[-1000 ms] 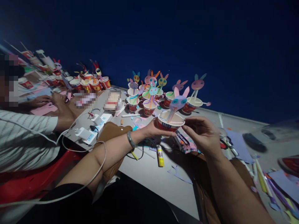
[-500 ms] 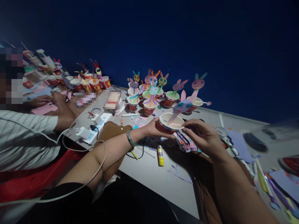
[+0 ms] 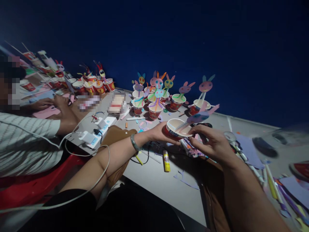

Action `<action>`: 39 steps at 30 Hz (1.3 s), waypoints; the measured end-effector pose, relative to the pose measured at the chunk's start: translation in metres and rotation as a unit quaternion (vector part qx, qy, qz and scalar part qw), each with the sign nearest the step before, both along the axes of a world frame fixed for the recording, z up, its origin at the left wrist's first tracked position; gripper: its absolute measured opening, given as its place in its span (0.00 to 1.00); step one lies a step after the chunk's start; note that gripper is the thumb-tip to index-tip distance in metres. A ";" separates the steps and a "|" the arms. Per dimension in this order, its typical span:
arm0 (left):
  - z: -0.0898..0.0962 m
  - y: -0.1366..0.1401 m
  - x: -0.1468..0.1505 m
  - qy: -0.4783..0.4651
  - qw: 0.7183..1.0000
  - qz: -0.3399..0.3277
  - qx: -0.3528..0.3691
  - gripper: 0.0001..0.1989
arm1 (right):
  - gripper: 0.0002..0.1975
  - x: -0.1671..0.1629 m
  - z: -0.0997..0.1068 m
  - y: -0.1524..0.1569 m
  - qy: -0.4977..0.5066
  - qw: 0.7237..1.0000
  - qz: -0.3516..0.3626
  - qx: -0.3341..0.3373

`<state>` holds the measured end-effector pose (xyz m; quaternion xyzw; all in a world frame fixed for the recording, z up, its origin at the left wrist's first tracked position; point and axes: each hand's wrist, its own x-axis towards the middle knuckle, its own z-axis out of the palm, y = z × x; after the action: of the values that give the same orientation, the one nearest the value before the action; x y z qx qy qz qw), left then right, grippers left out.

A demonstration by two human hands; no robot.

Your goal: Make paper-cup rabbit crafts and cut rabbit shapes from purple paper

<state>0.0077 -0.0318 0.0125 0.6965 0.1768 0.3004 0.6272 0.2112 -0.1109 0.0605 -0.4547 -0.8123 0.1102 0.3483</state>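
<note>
A red-and-white paper cup (image 3: 174, 131) is held above the table, tilted a little, with its opening facing me. My left hand (image 3: 159, 132) is closed around its left side and underside. At the right rim, my right hand (image 3: 212, 138) has thumb and fingers closed on the cup's edge; the exact contact is partly hidden. From inside the cup a paper rabbit head (image 3: 200, 116) on strips leans right, its pinkish ears pointing up and right. Below the cup lies a yellow glue stick (image 3: 166, 161) on the table.
Several finished rabbit cups (image 3: 155, 109) stand behind. A white power strip (image 3: 102, 132) with chargers lies left, its cable crossing my left arm. Beside me a person in a striped sleeve (image 3: 31, 141) handles pink paper (image 3: 47, 111). Purple paper (image 3: 249, 151) and pens lie right.
The rabbit head has swung right and down, from nearly upright to leaning over the cup's right rim. The cup has shifted slightly right, still in my hands.
</note>
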 end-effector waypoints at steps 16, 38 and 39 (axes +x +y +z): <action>0.002 -0.003 0.000 -0.057 0.993 0.036 -0.100 0.34 | 0.12 -0.007 -0.033 0.004 0.247 0.965 -0.082 -0.031; -0.006 -0.001 0.003 -0.047 0.996 0.044 -0.055 0.35 | 0.11 -0.022 -0.026 0.006 0.344 0.925 -0.122 -0.105; -0.007 0.000 0.003 -0.051 0.996 0.043 -0.055 0.36 | 0.10 -0.022 -0.027 0.007 0.348 0.923 -0.124 -0.108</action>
<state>0.0111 -0.0315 0.0056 0.6364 0.1913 0.3520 0.6592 0.1895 -0.1042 0.0331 -0.5199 -0.5604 0.3041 0.5685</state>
